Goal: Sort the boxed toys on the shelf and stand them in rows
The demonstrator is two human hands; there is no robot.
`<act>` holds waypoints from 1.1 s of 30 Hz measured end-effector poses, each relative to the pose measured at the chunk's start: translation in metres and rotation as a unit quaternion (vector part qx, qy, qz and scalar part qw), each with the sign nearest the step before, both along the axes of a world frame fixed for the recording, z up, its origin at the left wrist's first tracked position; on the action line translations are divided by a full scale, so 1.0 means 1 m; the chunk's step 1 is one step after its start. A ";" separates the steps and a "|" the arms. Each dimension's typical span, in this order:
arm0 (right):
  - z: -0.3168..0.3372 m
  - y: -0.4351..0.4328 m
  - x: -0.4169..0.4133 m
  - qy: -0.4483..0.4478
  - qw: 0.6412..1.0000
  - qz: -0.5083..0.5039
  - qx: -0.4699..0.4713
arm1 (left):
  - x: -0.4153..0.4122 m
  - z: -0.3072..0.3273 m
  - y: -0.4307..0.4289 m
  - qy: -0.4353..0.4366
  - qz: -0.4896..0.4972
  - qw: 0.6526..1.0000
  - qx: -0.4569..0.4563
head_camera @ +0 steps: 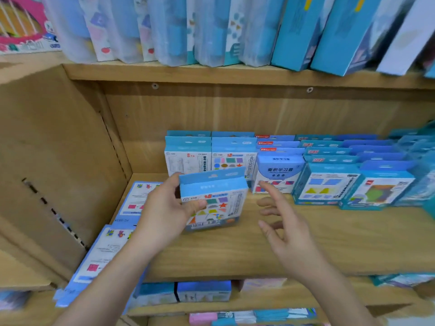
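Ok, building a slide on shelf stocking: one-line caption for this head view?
Left hand holds a shapes toy box at the wooden shelf, right hand open beside it, boxed rows behind.

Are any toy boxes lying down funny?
Yes. The far flat box and the near flat box lie down at the shelf's left end while the other boxes stand in rows. The near one pokes past the front edge.

Wooden shelf [235, 250]. Boxes [327, 182] stand upright in rows running from the back edge forward, filling the middle and right (printed faces to the front). Two flat packs [103, 252] lie end to end along the left edge, the nearer reaching past the front edge.
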State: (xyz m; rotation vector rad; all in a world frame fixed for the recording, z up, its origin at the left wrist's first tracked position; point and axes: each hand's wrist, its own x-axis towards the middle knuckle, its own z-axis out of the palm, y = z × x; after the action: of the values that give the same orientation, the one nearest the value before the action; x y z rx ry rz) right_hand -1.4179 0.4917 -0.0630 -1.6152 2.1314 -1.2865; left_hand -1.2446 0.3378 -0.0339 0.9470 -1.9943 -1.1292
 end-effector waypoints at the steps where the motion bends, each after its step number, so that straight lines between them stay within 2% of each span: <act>1: -0.002 0.001 -0.009 0.006 1.000 -0.001 0.009 | -0.007 -0.001 -0.006 0.007 0.024 1.000 0.003; 10: -0.014 -0.009 -0.069 -0.010 1.000 -0.008 0.027 | -0.077 -0.019 -0.046 0.079 0.071 0.992 0.065; 18: 0.003 -0.044 -0.091 0.164 0.983 -0.037 0.077 | -0.106 -0.033 -0.053 0.003 0.070 0.998 -0.008; 21: 0.010 -0.056 -0.101 0.222 0.971 -0.063 0.061 | -0.110 -0.035 -0.058 -0.016 0.095 0.994 -0.051; 28: 0.020 -0.073 -0.119 0.259 0.950 -0.069 0.161 | -0.122 -0.046 -0.052 0.018 0.118 0.989 -0.081; 33: 0.023 -0.079 -0.130 0.318 0.930 -0.083 0.164 | -0.125 -0.049 -0.049 0.038 0.145 0.981 -0.123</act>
State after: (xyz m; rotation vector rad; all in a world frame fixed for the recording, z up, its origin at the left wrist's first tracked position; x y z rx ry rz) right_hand -1.5476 0.4124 -0.0404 -1.8990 2.7065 -0.3974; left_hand -1.3695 0.2884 -0.0828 1.0068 -1.8129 -0.7296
